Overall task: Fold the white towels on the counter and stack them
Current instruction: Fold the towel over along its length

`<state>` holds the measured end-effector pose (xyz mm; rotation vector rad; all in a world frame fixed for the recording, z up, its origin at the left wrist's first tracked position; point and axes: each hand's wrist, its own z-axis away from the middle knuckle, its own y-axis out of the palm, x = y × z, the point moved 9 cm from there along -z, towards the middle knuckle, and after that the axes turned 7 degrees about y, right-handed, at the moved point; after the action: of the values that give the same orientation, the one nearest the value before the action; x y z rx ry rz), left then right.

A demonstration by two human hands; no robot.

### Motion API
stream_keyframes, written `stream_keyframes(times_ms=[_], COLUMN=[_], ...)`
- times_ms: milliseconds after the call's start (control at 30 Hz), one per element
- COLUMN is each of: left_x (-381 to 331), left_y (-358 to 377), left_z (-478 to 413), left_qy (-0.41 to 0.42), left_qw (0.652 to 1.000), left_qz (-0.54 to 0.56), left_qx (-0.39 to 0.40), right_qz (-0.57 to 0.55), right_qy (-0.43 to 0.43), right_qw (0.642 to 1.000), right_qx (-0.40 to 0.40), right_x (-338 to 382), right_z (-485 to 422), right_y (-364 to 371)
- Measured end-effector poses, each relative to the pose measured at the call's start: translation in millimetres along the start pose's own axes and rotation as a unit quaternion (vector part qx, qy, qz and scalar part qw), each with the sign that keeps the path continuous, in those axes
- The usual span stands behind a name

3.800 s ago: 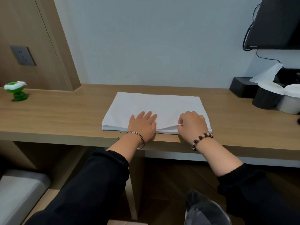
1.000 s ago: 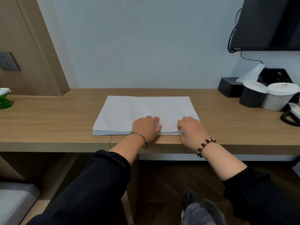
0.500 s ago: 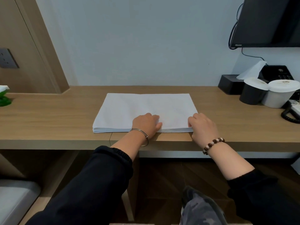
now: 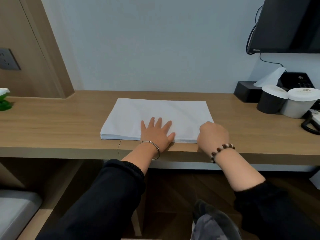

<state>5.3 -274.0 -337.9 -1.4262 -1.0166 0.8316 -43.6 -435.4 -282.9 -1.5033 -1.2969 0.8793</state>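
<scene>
white, soft, limp towels [image 4: 155, 111] lie under the flat, spread left hand [image 4: 156, 134], while the right hand [image 4: 213, 135] curls at their near right corner, the likeliest hold, its pinch hidden.

Left hand [image 4: 156, 132] flat on white towels [image 4: 155, 113]; right hand [image 4: 213, 135] curled at near right corner.

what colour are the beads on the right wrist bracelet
The bracelet mixes dark brown and pale whitish beads, as the head view shows.
</scene>
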Motion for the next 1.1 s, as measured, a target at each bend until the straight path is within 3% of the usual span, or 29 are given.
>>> stream_keyframes(times_ms=[100, 167, 233, 300, 600, 733, 833, 1000, 1100], left_x=[0, 0, 0, 7, 119, 118, 110, 98, 95], left_y=[1, 1, 1, 3, -2, -19, -35, -29, 1], left_z=[0, -1, -1, 2, 52, 38, -7, -82, -81], left_qy=[-0.011, -0.013, -0.008, 0.000, -0.144, -0.174, -0.149, -0.076, -0.085], left_qw=[1.000, 1.000, 1.000, 1.000, 0.989, 0.984, 0.988, 0.994, 0.989], left_qz=[-0.004, -0.002, 0.003, 0.010, 0.022, 0.019, 0.028, 0.075, 0.098], left_qx=[0.014, 0.018, 0.022, 0.028, 0.012, 0.034, 0.029, 0.028, 0.076], right_qz=[-0.108, -0.149, -0.092, -0.038, -0.034, -0.026, -0.037, -0.068, -0.054], right_qy=[0.004, -0.006, -0.012, -0.013, -0.002, 0.032, 0.055, 0.045, 0.060], right_qw=[0.994, 0.988, 0.988, 0.985, 0.988, 0.976, 0.966, 0.974, 0.971], right_qx=[-0.015, 0.037, 0.126, 0.167, 0.153, 0.215, 0.249, 0.212, 0.227], right_x=[27, 45, 53, 47, 42, 40, 49, 92, 96], right_z=[-30, -41, -42, -41, -35, -37, -52, -104, -102], right_y=[-9, 8, 41, 64, 65, 70, 73, 65, 80])
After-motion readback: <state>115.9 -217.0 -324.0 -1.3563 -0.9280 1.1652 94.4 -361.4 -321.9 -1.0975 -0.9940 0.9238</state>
